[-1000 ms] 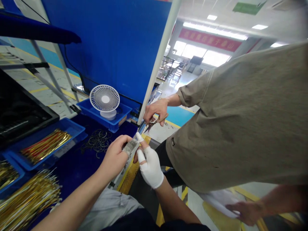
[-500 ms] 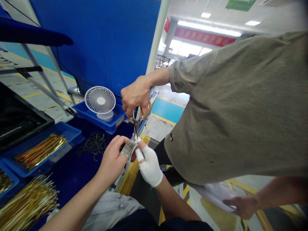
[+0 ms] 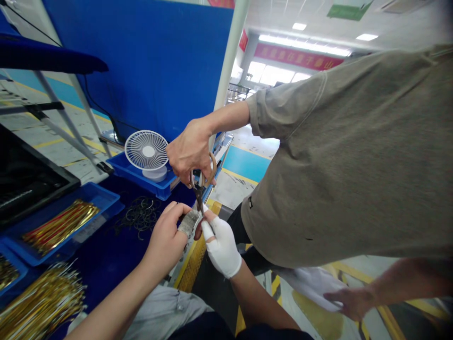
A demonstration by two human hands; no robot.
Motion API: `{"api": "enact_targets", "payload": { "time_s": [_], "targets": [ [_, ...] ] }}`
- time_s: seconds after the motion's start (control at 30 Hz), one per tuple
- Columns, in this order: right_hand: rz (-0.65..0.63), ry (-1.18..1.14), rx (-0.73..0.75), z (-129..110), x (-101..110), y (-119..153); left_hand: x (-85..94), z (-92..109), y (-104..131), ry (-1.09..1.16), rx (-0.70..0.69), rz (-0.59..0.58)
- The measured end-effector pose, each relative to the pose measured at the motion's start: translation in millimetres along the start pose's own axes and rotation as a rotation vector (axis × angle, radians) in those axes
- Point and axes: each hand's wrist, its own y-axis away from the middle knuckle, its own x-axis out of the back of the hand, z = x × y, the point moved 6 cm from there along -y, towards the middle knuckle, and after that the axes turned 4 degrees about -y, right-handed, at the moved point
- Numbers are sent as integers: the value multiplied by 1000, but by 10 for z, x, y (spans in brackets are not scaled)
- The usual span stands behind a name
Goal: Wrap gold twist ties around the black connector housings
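metal scissors (image 3: 199, 194) (another's) at right hand (image 3: 222, 246)

White glove (image 3: 223, 249), grey tape (image 3: 188, 223), apparently dark top (image 3: 219, 327)

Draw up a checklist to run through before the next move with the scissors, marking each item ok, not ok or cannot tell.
1. Scissors held by the co-worker's hand: ok, gripped at the handles.
2. Left hand clear of the blades: not ok, its wrapped fingers are right beside the tips.
3. Right hand clear of the blades: not ok, its fingers are at the tips.
4. Material between the blades: cannot tell, too small and crowded.
5. Fan standing in its tray: ok.
6. Black rings away from the blades: ok, they lie on the blue surface.
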Motion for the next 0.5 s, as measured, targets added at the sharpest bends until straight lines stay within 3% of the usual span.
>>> {"api": "enact_targets", "payload": {
  "time_s": [0.4, 0.5],
  "targets": [
    [-26, 5, 15, -99, 14, -34, -7, -41, 0, 28, 15, -35],
    [41, -34, -17, -70, 78, -71, 48, -124, -3, 36, 69, 2]
  ]
}}
